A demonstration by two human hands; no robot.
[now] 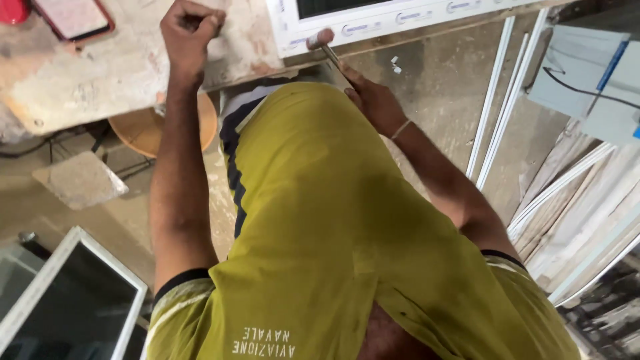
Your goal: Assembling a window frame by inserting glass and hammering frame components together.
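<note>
Right hand [373, 100] pinches a thin metal tool [330, 52], thumb and fingers pressed together round the shaft, its tip at the lower edge of the white frame [373, 27]. Frame lies flat on the workbench [100, 73], top middle of view, dark pane inside. Left hand [190, 33] is a closed fist, resting on the bench just left of the frame; whether it holds anything, cannot tell. Step in hand looks like working the frame edge with the tool; next move likely calls for steady pressure along that edge, the fist bracing. Further out: red-cased phone [73, 17] on the bench top left, round stool [143, 130] under it, white strips [497, 100] on the floor right, second framed pane [67, 300] bottom left.
</note>
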